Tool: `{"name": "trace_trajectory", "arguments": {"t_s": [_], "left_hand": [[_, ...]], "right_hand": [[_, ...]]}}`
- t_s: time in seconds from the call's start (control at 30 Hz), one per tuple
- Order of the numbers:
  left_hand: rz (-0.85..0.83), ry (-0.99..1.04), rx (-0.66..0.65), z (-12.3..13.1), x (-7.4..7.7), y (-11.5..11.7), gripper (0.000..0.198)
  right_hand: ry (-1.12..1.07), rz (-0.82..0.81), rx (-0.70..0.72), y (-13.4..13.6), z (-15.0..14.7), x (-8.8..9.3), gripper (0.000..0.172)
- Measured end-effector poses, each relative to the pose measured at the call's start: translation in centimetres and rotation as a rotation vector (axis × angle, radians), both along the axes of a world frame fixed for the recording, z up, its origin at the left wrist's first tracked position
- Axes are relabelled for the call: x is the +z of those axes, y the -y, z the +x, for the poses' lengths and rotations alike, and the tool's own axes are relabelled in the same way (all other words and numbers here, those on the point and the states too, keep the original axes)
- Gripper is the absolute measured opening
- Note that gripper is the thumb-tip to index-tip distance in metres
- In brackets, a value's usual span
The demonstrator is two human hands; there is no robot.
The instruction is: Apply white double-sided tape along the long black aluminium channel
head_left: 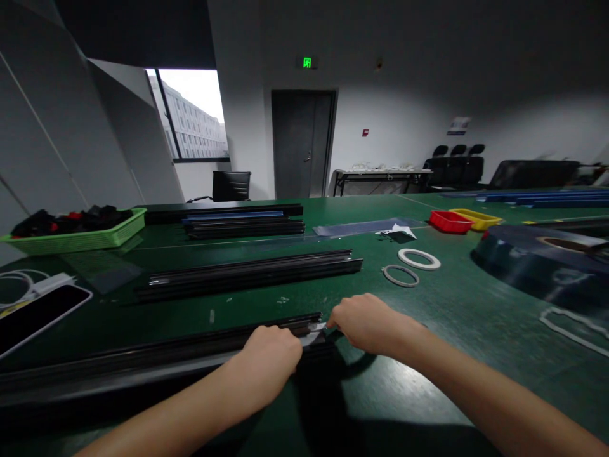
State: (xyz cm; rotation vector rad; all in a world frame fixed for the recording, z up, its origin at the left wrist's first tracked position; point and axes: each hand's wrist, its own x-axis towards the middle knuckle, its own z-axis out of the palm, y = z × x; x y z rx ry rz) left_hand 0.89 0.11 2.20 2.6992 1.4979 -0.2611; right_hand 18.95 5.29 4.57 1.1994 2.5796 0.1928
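A long black rail (157,352) lies along the near edge of the green table (457,317). My left hand (270,358) is closed over the rail close to its right end. My right hand (366,322) is closed at that end, its fingers pinched on a small pale strip (314,329) that sticks out between the two hands. What the strip is cannot be made out.
More black rails (247,271) lie mid-table, another stack (242,225) behind. A green basket (78,236) of dark parts and a phone (35,316) sit at left. Two white tape rings (409,266), red and yellow bins (464,221) and a large dark roll (542,260) sit at right.
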Motion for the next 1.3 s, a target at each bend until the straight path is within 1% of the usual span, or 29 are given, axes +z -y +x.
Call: {"name": "trace_trajectory", "arguments": {"t_s": [0.17,0.33,0.4,0.53,0.7,0.83,0.9,1.07,1.3], "left_hand": [[0.002,0.052,-0.083,-0.5,-0.5,-0.1,0.012],[0.018,0.113,-0.118,-0.3,-0.8,-0.1,0.025],[0.026,0.106,-0.123,-0.2,-0.8,-0.2,0.025],[0.031,0.075,-0.079,0.0,-0.9,-0.2,0.022],[0.042,0.071,0.03,0.4,-1.3,-0.2,0.03],[-0.007,0.083,0.047,0.5,-1.2,-0.3,0.035],[-0.023,0.094,0.04,0.3,-1.0,-0.5,0.04],[-0.075,0.102,-0.015,0.0,-0.8,-1.4,0.063],[-0.096,0.023,-0.012,1.1,-0.6,-2.3,0.081]], "right_hand": [[0.001,0.002,0.001,-0.1,-0.1,0.0,0.03],[0.002,0.011,-0.002,-0.1,-0.1,-0.2,0.027],[0.004,0.007,-0.004,-0.1,-0.1,-0.3,0.028],[0.011,0.009,-0.008,-0.1,-0.2,-0.3,0.027],[0.021,0.004,-0.012,-0.1,-0.5,-0.2,0.027],[0.025,0.001,-0.01,-0.2,-0.5,-0.3,0.027],[0.022,0.001,-0.006,-0.3,-0.5,-0.5,0.028],[0.018,0.015,0.002,-0.3,-0.5,-0.8,0.027],[0.011,0.024,-0.004,-0.1,-0.5,-0.7,0.021]]}}
